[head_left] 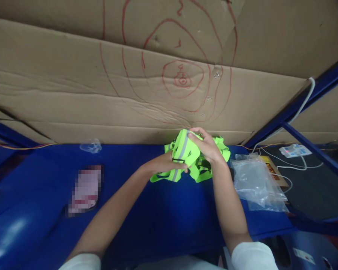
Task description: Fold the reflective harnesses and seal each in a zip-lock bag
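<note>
Between my hands is a folded bundle of neon yellow-green strap with a grey reflective stripe, which looks like a reflective vest [183, 147]. My left hand [169, 163] grips its lower left side, fingers partly hidden under the folds. My right hand [205, 145] holds the upper right side, with the thumb on the stripe and the fingers over the top. More of the same yellow-green straps [222, 148], with dark parts among them, lie beneath and behind my hands on the blue table [157, 217].
At right on the table are clear plastic bags [256, 183] partly over a yellow-brown box [273, 170]. A crumpled clear plastic piece [90, 145] lies back left, near a blurred-out flat item [86, 189]. Behind stands a cardboard wall [59, 108] with red rings; a blue metal frame [315, 101] rises right.
</note>
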`<state>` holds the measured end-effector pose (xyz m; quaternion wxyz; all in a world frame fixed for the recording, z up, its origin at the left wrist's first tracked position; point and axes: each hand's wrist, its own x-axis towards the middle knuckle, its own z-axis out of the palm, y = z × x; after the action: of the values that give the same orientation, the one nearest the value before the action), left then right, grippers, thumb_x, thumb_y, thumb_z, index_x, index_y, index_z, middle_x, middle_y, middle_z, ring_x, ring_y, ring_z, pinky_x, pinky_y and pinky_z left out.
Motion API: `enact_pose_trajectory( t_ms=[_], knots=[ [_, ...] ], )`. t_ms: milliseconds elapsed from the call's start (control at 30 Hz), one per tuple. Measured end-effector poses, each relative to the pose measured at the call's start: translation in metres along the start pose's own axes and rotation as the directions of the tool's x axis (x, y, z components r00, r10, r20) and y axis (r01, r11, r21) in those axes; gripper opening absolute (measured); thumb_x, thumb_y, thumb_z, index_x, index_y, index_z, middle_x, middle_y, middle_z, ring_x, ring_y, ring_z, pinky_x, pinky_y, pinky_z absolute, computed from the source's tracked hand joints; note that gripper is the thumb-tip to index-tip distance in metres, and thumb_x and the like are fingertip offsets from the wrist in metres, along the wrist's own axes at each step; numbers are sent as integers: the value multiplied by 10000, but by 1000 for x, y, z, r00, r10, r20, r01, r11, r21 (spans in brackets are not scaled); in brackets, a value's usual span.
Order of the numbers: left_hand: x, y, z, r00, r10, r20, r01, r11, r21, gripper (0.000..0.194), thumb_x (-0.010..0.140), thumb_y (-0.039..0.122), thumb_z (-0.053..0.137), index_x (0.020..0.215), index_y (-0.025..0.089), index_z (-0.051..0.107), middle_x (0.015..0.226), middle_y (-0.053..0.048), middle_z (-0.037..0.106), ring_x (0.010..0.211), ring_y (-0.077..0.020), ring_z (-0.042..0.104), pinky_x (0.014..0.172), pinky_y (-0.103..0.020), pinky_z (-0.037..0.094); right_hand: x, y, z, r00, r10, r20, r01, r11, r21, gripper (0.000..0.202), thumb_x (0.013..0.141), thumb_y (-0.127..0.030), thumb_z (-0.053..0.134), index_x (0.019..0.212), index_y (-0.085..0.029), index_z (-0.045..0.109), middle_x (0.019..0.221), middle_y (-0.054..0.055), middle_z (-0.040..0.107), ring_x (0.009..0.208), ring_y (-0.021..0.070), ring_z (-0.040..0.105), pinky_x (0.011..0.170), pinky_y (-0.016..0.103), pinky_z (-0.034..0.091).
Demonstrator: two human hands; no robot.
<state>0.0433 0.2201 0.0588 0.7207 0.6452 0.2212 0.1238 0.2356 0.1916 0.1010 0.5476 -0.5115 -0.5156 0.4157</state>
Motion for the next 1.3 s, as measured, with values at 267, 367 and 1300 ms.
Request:
enact_pose_trajectory(
  t_ms=[267,367,1300],
  knots=[
    [17,-25,8,998,49,-36,-52,994,-96,609,769,597,800,1110,103,693,989,-162,775,905,-270,748,834,-387,605,7,7,6,976,-175,-130,140,961,-236,440,804,-593,732,1018,-215,661,1114,48,709,1049,217,637,958,339,478],
    [15,-19,0,995,83,-62,-86,996,-38,529,778,585,801,993,110,711,917,-124,768,797,-222,724,744,-326,589,7,10,8,992,-74,-103,58,987,-150,460,809,-637,700,997,-220,655,1065,34,716,999,203,645,884,311,510],
    [-6,8,1,994,91,55,-73,960,-269,377,728,309,904,1021,122,759,962,-103,778,941,-217,739,922,-339,578,-19,-23,15,977,-151,150,203,872,-446,411,768,-446,851,1112,-240,764,1088,31,758,947,250,731,842,385,604]
  ],
)
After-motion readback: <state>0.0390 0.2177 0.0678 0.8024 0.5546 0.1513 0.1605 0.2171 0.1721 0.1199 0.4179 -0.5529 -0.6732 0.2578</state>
